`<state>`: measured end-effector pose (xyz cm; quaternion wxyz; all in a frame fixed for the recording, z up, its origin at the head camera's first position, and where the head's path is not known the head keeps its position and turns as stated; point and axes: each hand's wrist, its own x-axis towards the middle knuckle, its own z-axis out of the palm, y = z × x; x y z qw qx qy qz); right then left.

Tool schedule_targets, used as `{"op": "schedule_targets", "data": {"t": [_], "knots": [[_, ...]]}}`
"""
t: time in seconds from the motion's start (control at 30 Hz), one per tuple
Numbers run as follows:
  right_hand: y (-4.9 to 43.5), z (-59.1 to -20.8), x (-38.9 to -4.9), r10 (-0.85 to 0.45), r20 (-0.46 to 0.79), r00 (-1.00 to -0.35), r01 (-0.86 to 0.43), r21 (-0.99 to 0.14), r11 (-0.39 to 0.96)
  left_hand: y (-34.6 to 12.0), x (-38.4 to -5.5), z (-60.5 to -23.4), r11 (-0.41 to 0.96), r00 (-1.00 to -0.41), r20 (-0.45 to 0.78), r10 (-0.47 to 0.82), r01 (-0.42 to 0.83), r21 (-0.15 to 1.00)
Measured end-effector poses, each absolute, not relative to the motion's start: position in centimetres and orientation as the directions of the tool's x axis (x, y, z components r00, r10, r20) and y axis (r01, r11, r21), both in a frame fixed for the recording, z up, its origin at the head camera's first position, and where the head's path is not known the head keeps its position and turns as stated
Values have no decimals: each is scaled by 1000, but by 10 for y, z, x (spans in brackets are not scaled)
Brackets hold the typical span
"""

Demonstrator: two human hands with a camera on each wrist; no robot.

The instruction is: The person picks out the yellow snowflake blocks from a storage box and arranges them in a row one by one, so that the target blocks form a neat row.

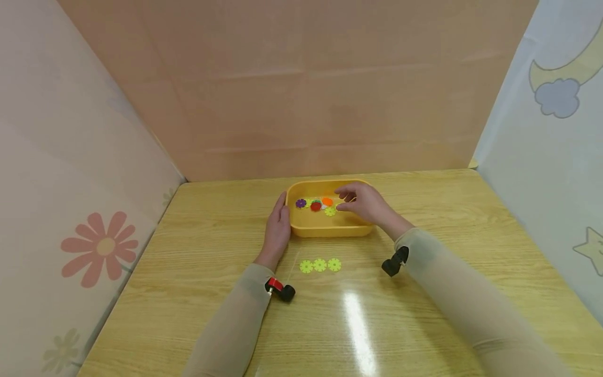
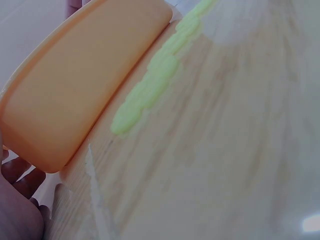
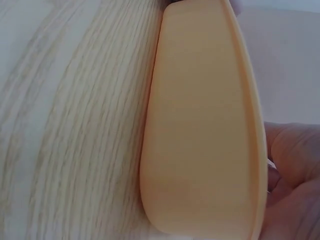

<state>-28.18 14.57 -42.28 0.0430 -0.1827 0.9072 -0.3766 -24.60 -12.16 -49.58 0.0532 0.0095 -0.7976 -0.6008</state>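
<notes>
A yellow plastic tray (image 1: 330, 232) holds several flower-shaped discs: a purple disc (image 1: 301, 203), a red disc (image 1: 315, 207), an orange disc (image 1: 327, 201) and a yellow-green disc (image 1: 330, 211) among them. Along the tray's left outer wall rests my left hand (image 1: 277, 230), its fingers extended toward the back. My right hand (image 1: 365, 203) reaches over the right rim, thumb and fingers apart above the discs, with nothing seen gripped between them. In the right wrist view, the tray wall (image 3: 205, 120) hides part of that hand.
Three yellow-green discs (image 1: 320, 265) lie in a row on the wooden table (image 1: 212, 251), in front of the tray. An upright brown panel (image 1: 301, 104) borders the table's back edge, and patterned side panels (image 1: 542, 173) stand left and right.
</notes>
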Motion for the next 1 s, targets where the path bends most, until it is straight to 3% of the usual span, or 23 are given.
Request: {"op": "schedule_targets", "data": {"t": [0.43,1.0], "knots": [[142,-433,-305,-389,15,-921,-299,-667,682,-120,-245,-494,267,-995,52,-83,28,963],[139,-439,-310,-353,-64,-933,-244,-608,755,-119,-243,-493,270,-996,54,-74,32,962]]}}
